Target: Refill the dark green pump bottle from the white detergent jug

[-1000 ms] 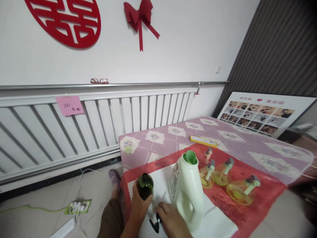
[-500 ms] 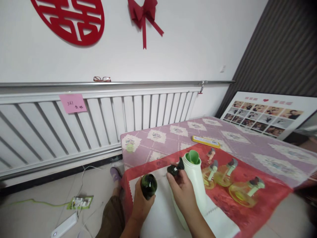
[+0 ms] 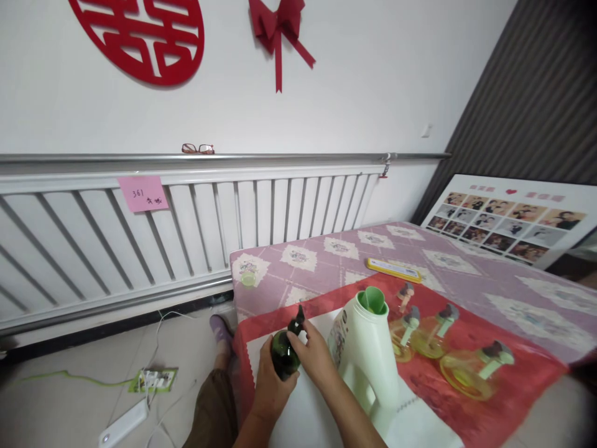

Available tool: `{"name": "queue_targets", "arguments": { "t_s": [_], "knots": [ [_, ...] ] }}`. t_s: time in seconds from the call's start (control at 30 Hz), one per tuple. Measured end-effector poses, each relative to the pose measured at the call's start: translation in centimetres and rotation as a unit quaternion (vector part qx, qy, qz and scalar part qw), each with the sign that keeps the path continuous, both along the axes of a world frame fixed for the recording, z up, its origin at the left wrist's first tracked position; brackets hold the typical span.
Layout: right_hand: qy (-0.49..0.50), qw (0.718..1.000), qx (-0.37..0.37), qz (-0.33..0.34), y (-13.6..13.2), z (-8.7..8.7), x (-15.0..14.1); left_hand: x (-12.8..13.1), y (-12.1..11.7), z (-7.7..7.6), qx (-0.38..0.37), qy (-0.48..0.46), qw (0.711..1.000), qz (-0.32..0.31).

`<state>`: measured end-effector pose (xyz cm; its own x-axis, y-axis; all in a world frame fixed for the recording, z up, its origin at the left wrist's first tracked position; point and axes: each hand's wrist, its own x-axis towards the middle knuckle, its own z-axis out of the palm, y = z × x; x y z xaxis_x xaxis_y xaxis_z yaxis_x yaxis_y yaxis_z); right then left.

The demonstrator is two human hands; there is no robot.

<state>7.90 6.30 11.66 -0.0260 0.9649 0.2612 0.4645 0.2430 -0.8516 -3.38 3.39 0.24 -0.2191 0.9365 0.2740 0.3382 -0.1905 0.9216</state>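
Observation:
My left hand point(image 3: 269, 387) is wrapped round a small dark green bottle point(image 3: 282, 356), held upright over the white sheet point(image 3: 298, 417) at the table's near edge. My right hand point(image 3: 316, 359) pinches a black pump cap point(image 3: 296, 322) and holds it on top of that bottle. Just right of my hands stands a big white detergent jug point(image 3: 364, 354) with an open green spout. Three small clear bottles of yellow liquid with grey pumps point(image 3: 431, 330) lie on the red cloth point(image 3: 448, 398) beyond the jug.
A purple patterned cloth point(image 3: 466, 274) covers the table, with a flat yellow box point(image 3: 394, 270) and a small green cap point(image 3: 248, 279) on it. A white radiator point(image 3: 140, 242) lines the wall; glasses point(image 3: 198, 149) rest on its rail. A power strip point(image 3: 122, 423) and cables lie on the floor.
My right hand picked the black pump cap up from the white sheet, raised it past the jug and brought it onto the green bottle's top. My left hand kept hold of the bottle.

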Motion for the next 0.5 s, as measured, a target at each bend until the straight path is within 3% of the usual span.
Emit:
{"name": "queue_targets", "arguments": {
  "t_s": [0.17, 0.5],
  "knots": [
    [-0.026, 0.999, -0.022, 0.021, -0.1, -1.9, 0.1, 0.0, 0.1, -0.3, -0.001, -0.015, 1.000, -0.004],
    [-0.057, 0.998, -0.022, -0.008, -0.2, -1.8, -0.1, 0.4, 0.0, -0.6, 0.000, -0.003, 1.000, 0.000]
  ]
}}
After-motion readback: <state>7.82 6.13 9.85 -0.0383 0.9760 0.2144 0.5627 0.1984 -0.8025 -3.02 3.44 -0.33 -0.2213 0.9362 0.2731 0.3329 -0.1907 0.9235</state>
